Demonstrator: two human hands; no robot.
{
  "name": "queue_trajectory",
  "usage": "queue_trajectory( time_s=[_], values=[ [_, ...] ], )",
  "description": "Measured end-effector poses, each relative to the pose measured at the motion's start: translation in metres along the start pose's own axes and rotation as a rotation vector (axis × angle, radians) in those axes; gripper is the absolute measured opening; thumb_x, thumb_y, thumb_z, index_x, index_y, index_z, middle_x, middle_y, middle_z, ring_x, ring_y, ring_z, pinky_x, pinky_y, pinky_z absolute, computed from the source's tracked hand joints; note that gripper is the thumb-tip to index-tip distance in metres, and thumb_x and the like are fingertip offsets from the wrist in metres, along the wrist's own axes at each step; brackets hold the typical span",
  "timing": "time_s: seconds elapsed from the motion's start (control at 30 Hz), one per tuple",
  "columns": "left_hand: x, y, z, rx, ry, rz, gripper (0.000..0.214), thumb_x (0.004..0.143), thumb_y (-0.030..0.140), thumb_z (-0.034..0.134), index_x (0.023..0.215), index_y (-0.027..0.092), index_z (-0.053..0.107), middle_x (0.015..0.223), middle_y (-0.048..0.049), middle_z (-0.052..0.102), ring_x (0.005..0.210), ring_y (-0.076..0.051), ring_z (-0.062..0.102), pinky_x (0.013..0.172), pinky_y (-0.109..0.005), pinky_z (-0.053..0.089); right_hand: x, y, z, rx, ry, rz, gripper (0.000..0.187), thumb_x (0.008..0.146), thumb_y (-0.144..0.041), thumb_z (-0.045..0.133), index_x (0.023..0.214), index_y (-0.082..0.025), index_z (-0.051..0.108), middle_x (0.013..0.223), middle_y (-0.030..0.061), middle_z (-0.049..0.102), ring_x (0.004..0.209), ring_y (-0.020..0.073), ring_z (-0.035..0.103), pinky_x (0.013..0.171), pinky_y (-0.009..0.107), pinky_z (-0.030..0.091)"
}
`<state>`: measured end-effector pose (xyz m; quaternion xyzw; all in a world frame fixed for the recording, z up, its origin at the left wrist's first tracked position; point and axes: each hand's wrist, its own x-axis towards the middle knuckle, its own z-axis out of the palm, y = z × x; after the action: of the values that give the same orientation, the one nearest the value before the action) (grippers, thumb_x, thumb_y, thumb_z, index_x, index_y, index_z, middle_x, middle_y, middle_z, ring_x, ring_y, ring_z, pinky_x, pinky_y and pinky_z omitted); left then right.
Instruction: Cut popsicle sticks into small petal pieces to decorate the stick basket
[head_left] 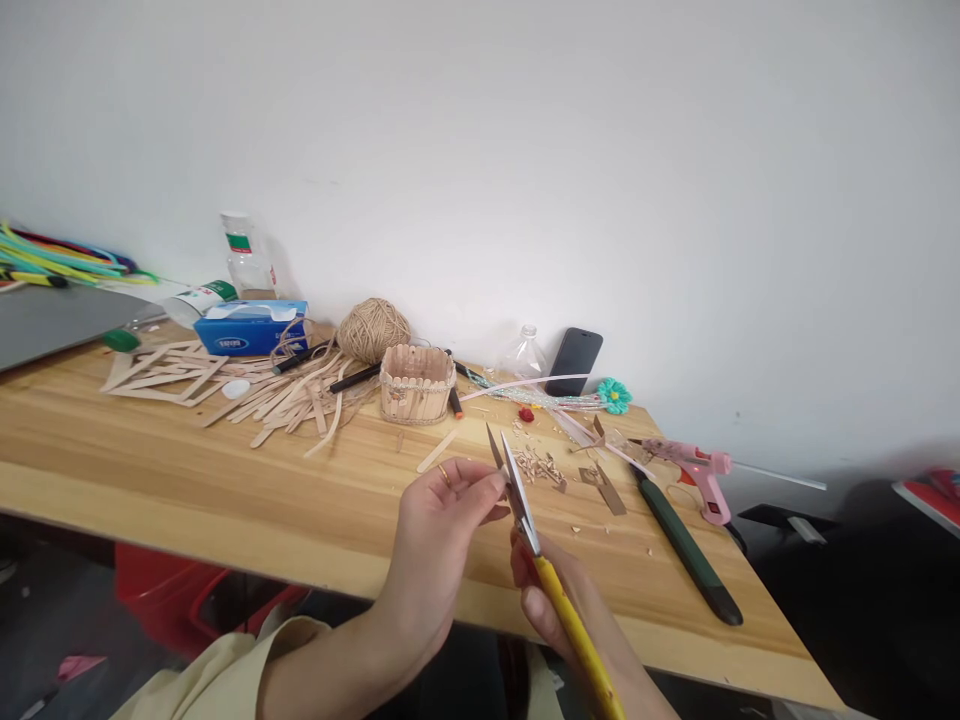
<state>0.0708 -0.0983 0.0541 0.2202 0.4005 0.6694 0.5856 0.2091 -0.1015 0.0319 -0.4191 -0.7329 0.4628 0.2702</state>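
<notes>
Head view: right hand [559,600] is gripping yellow-handled snips [525,510]; left hand [442,520] is pinching something small at the blades, above the bench's [187,470] front edge.

One head-worn view only, we look forward and down from above our own hands [442,530], close to them, facing the wooden table [187,470] aslant, its far edge against the white wall [600,150], floor visible at both lower corners.
</notes>
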Motion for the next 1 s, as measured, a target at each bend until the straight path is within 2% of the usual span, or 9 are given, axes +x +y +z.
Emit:
queue_trajectory(
  time_s=[0.2, 0.37, 0.7, 0.8, 0.9, 1.0],
  values=[
    [0.000, 0.001, 0.001, -0.011, -0.013, 0.005, 0.007, 0.066, 0.019, 0.070, 0.064, 0.014, 0.066, 0.064, -0.0001, 0.067, 0.064, -0.010, 0.059, 0.066, -0.021, 0.049, 0.000, -0.002, 0.001, -0.013, 0.024, 0.026, 0.057, 0.073, -0.076, 0.038, 0.069, -0.020, 0.038, 0.063, -0.0037, 0.029, 0.058, 0.0131, 0.027, 0.051, 0.026, 0.020],
    [-0.001, 0.002, 0.002, 0.003, 0.001, -0.008, 0.008, 0.064, 0.019, 0.071, 0.062, 0.013, 0.066, 0.063, -0.0003, 0.066, 0.063, -0.010, 0.059, 0.065, -0.022, 0.049, 0.002, 0.009, 0.002, -0.041, 0.073, -0.012, 0.058, 0.071, -0.079, 0.037, 0.065, -0.021, 0.035, 0.059, -0.0052, 0.026, 0.054, 0.0115, 0.021, 0.047, 0.026, 0.016],
    [0.001, 0.002, 0.002, 0.014, 0.015, -0.015, 0.008, 0.064, 0.018, 0.070, 0.062, 0.013, 0.065, 0.061, 0.0002, 0.066, 0.060, -0.010, 0.059, 0.064, -0.021, 0.049, 0.003, 0.010, 0.003, 0.054, -0.009, -0.019, 0.059, 0.071, -0.079, 0.038, 0.072, -0.020, 0.038, 0.065, -0.0032, 0.034, 0.055, 0.0118, 0.026, 0.050, 0.027, 0.020],
    [0.001, 0.002, 0.003, -0.006, 0.016, -0.023, 0.008, 0.064, 0.018, 0.070, 0.061, 0.013, 0.065, 0.061, 0.0003, 0.066, 0.060, -0.010, 0.060, 0.064, -0.021, 0.049, 0.001, 0.008, 0.003, 0.093, 0.012, -0.012, 0.055, 0.074, -0.075, 0.041, 0.075, -0.020, 0.042, 0.067, -0.0014, 0.039, 0.058, 0.0133, 0.032, 0.052, 0.027, 0.025],
    [0.001, 0.003, 0.004, -0.020, 0.018, -0.029, 0.008, 0.063, 0.018, 0.071, 0.061, 0.013, 0.065, 0.061, 0.0002, 0.066, 0.060, -0.010, 0.060, 0.064, -0.021, 0.049, -0.001, 0.005, 0.002, 0.063, 0.028, -0.029, 0.052, 0.077, -0.072, 0.041, 0.076, -0.020, 0.044, 0.068, -0.0001, 0.041, 0.062, 0.0149, 0.036, 0.053, 0.027, 0.028],
    [0.000, 0.001, 0.004, -0.021, 0.018, -0.018, 0.008, 0.063, 0.018, 0.072, 0.061, 0.013, 0.065, 0.061, -0.0001, 0.066, 0.061, -0.010, 0.060, 0.065, -0.022, 0.049, 0.000, 0.004, 0.000, 0.018, 0.000, -0.048, 0.054, 0.076, -0.074, 0.038, 0.072, -0.020, 0.041, 0.064, -0.0013, 0.038, 0.058, 0.0142, 0.033, 0.050, 0.027, 0.026]
  ],
)
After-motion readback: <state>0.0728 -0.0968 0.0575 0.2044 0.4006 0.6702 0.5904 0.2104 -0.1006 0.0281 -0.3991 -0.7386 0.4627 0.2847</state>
